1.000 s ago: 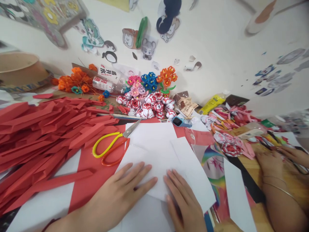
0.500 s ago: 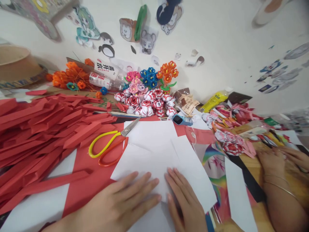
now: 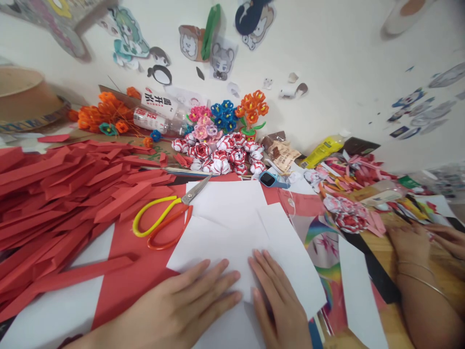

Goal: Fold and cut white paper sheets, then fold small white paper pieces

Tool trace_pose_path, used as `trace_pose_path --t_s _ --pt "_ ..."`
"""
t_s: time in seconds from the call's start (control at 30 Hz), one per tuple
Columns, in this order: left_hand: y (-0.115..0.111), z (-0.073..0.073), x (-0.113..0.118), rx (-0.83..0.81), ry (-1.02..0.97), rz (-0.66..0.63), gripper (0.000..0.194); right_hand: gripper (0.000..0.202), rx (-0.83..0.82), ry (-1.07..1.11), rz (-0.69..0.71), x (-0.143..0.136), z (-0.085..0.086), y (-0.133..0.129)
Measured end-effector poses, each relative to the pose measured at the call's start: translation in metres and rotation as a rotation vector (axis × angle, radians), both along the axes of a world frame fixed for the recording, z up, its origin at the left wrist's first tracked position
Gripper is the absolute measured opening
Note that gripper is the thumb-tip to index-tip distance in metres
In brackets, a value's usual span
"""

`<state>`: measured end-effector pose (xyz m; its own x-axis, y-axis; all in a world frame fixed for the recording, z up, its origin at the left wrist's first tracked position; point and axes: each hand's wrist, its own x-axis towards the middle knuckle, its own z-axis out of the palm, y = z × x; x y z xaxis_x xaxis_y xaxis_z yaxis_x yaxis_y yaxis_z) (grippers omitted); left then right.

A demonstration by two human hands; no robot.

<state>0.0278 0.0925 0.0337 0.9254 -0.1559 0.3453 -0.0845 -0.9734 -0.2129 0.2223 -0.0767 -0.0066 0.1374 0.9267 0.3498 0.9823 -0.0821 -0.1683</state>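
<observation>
White paper sheets (image 3: pixel 232 228) lie overlapping in front of me, partly folded. My left hand (image 3: pixel 196 300) rests flat on them from the left, fingers stretched out. From the right, my right hand (image 3: pixel 278 300) also presses down on the paper with its fingers extended. A small gap separates the fingertips of the two hands. Scissors (image 3: pixel 170 213) with one yellow and one orange handle lie open just beyond my left hand, their tip touching the paper's upper left edge. Red paper (image 3: pixel 125 271) spreads beneath the white sheets.
Folded red paper strips (image 3: pixel 72 194) are heaped at left. Red-and-white paper flowers (image 3: pixel 221 157) stand at the back beside a blue watch (image 3: pixel 271 180). A yellow bottle (image 3: pixel 323 151) leans near the wall. At right, another person's hand (image 3: pixel 410 242) works over the wooden table.
My hands stay almost still on the paper, with the right fingertips shifted very slightly. The other person's hands at right have moved a little apart.
</observation>
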Motion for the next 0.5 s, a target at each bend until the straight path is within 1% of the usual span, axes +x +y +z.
trace_pose_path --t_s 0.23,0.5 --pt "0.0011 -0.0029 0.0012 -0.048 0.034 0.034 0.043 0.051 0.031 -0.018 -0.007 -0.0004 -0.0016 -0.0013" --pt "0.0021 -0.0016 0.0037 -0.07 0.033 0.047 0.04 0.05 0.019 -0.027 -0.007 0.0001 -0.0009 0.0"
